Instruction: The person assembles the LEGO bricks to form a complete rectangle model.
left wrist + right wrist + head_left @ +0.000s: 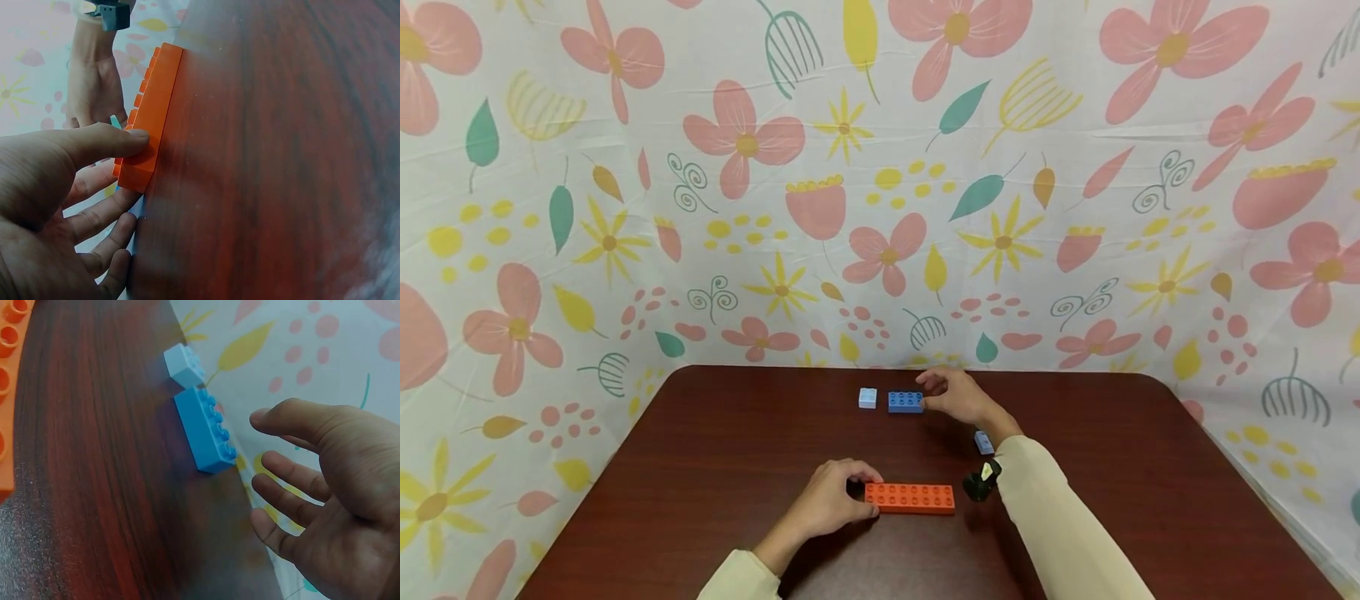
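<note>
A long orange building brick (pixel 910 498) with two rows of studs lies on the table near the front. My left hand (pixel 833 497) pinches its left end, thumb (pixel 139 142) on the near side and fingers behind. Toward the back lies a blue brick (pixel 906 402), studs up. My right hand (pixel 957 395) is just right of this brick, fingers loosely bent and spread. In the right wrist view, a gap shows between the right hand (pixel 325 481) and the blue brick (pixel 205 432), and nothing is in its grasp.
A small pale blue brick (pixel 867 398) sits left of the blue one. Another light blue brick (pixel 983 442) lies beside my right forearm. The dark wooden table (pixel 737 433) ends at a flower-printed cloth (pixel 880 183) behind and at the sides.
</note>
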A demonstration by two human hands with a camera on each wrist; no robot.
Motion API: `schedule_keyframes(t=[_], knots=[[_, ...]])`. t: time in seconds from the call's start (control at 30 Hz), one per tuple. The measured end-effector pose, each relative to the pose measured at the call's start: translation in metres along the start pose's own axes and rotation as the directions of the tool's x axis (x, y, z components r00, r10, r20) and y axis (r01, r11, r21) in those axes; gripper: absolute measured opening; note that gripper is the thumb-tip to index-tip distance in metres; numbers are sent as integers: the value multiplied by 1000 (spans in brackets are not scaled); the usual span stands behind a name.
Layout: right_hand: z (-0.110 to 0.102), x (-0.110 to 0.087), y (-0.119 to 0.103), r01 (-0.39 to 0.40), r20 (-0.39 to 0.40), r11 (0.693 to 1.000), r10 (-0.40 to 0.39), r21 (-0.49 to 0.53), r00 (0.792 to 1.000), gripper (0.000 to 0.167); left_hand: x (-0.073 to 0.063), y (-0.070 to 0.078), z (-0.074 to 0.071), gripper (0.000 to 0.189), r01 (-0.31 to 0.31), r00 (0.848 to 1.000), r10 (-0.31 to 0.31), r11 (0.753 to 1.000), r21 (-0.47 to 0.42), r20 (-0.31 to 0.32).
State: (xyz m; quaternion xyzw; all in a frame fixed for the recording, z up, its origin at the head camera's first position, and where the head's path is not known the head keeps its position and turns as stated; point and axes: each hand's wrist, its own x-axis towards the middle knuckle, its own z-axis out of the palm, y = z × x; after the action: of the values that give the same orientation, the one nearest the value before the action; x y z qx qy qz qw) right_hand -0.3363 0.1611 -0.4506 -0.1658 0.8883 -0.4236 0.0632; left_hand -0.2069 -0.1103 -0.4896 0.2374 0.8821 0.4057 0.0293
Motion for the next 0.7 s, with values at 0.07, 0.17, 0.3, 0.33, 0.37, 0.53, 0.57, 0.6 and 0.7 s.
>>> schedule_keyframes(t=[0.07, 0.17, 0.3, 0.33, 0.37, 0.53, 0.57, 0.6, 0.7], knots=[[0, 1, 2, -10, 1, 1000, 10, 2, 1000, 42, 0, 0, 0, 30, 1, 1000, -1, 1000, 4, -2], [2, 3, 6, -33, 6, 999, 33, 2, 999, 41, 0, -1, 0, 30, 3, 1000, -3, 1000, 8, -1], [7, 7, 10, -55, 12, 998, 55, -3, 998, 41, 1, -2, 0, 30, 4, 1000, -4, 1000, 8, 2], [8, 7, 11, -59, 13, 998, 59, -3, 998, 42, 1, -2, 0, 30, 3, 1000, -4, 1000, 9, 1], [9, 8, 11, -60, 13, 998, 60, -3, 998, 42, 1, -2, 0, 30, 2, 1000, -2, 1000, 9, 1], [15, 12, 12, -83, 22, 996, 84, -15, 996, 41, 0, -3, 0, 30, 8, 1000, -8, 1000, 17, 0], [16, 13, 12, -85, 26, 996, 86, -19, 996, 41, 0, -3, 0, 30, 11, 1000, -11, 1000, 21, -1], [17, 14, 13, -90, 28, 996, 91, -26, 995, 40, 0, -3, 0, 30, 15, 1000, -15, 1000, 24, 0], [20, 15, 16, -105, 22, 993, 106, -47, 994, 38, 2, -2, 1, 31, 22, 1000, -22, 999, 26, 6]])
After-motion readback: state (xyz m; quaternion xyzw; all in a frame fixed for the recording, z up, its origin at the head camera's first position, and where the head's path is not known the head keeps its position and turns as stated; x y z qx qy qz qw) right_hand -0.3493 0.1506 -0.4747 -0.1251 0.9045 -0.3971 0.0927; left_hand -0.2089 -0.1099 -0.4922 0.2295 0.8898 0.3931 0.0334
